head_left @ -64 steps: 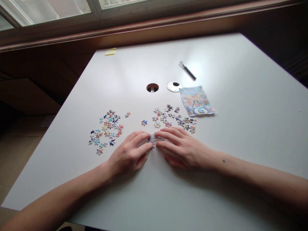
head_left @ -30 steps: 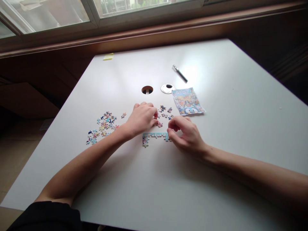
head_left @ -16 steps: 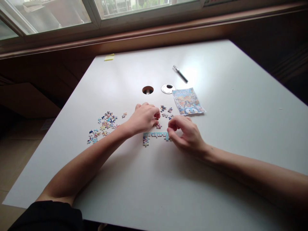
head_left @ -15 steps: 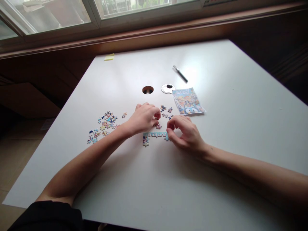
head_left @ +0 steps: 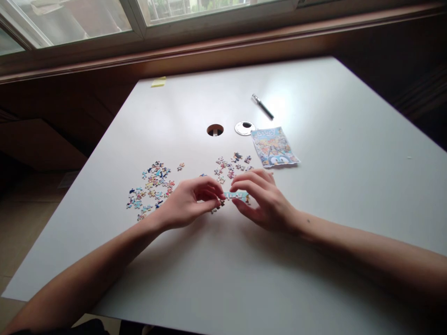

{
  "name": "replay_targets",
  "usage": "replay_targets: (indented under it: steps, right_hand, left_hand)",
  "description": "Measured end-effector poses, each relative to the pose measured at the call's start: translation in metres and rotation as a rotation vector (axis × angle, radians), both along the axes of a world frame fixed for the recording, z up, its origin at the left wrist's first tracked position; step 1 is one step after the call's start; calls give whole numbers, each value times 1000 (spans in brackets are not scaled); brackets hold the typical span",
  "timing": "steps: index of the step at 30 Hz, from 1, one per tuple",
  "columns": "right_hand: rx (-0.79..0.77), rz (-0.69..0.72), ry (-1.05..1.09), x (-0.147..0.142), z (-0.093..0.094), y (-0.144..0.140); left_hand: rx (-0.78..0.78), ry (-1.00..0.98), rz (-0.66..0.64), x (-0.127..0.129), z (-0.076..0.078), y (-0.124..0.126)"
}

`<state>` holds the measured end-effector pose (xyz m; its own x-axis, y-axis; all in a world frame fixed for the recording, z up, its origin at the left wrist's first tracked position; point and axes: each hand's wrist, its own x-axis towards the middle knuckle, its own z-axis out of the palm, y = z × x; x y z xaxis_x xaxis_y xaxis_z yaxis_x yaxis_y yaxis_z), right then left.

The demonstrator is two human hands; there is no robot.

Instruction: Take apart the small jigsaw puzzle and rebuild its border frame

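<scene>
A short joined strip of light-blue puzzle pieces [head_left: 236, 195] lies on the white table [head_left: 314, 186] in front of me. My left hand [head_left: 190, 203] pinches a small puzzle piece at the strip's left end. My right hand [head_left: 262, 199] rests its fingertips on the strip's right part, fingers spread over it. A loose heap of coloured pieces [head_left: 152, 188] lies to the left of my left hand. A smaller scatter of pieces [head_left: 232, 165] sits just beyond both hands.
A colourful printed reference picture [head_left: 274, 147] lies beyond my right hand. Behind it are a round cable hole [head_left: 215, 130], its silver cover [head_left: 245, 128] and a dark pen [head_left: 262, 106]. A yellow sticky note [head_left: 158, 82] sits at the far left edge below the window.
My left hand has drawn back from the far scatter to the strip's left end with a piece. My right hand has opened its fingers and laid them on the strip.
</scene>
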<state>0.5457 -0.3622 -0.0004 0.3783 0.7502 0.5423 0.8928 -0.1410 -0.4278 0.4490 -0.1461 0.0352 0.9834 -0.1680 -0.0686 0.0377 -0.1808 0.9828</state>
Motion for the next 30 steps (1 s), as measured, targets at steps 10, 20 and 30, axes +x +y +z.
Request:
replay_targets:
  steps: [10, 20, 30]
  right_hand:
    - [46, 207, -33, -5, 4, 0]
    - [-39, 172, -67, -4, 4, 2]
    - [-80, 151, -42, -20, 3, 12]
  left_hand:
    - [-37, 38, -59, -6, -5, -3]
    - [354, -313, -51, -14, -7, 17]
    - [758, -856, -139, -32, -30, 31]
